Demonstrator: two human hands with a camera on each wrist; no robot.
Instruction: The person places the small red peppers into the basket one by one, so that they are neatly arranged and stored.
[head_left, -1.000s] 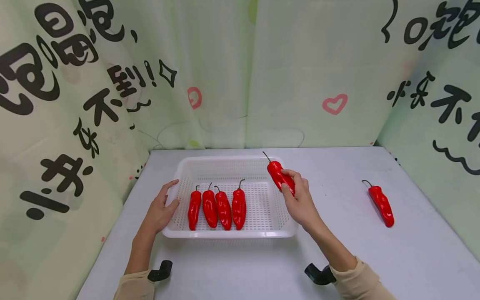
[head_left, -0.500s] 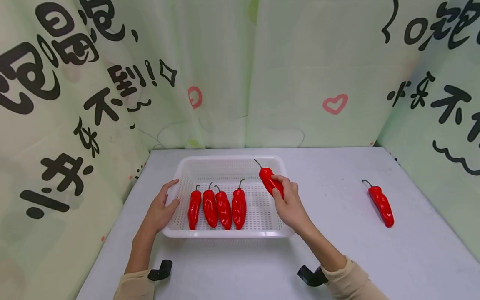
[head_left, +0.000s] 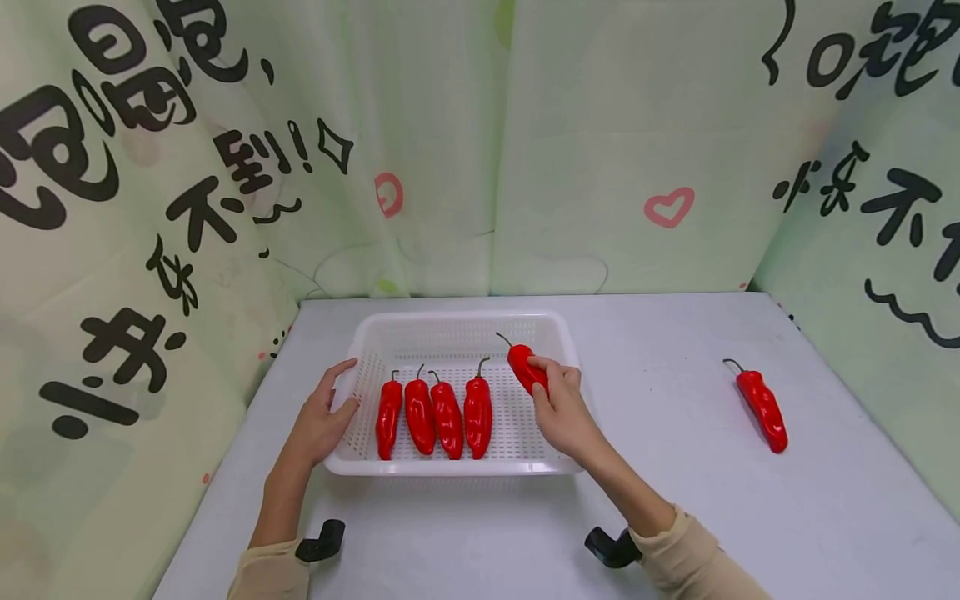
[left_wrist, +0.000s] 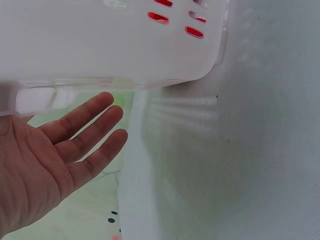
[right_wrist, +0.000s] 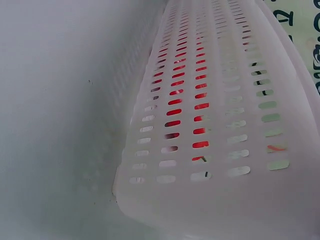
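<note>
A white perforated plastic basket [head_left: 457,469] stands on the table with several red chili peppers [head_left: 447,417] lying side by side in it. At its left rim, my left hand [head_left: 321,429] touches the edge with thumb and index finger. The left wrist view shows three straight, spread fingers [left_wrist: 95,132] beneath the rim. My right hand [head_left: 564,412] grips a red chili pepper [head_left: 521,363] by its lower part, tilted with the stem up and left, over the right side of the basket. The right wrist view shows only the basket wall [right_wrist: 210,200], not the hand.
Another red chili pepper [head_left: 763,412] lies alone on the white table [head_left: 675,367], well to the right of the basket. A pale green curtain [head_left: 570,150] with black writing surrounds the table at the back and sides.
My right hand has moved left and slightly toward me, bringing the chili pepper from the basket's right edge to over its inside. My left hand has stayed at the rim.
</note>
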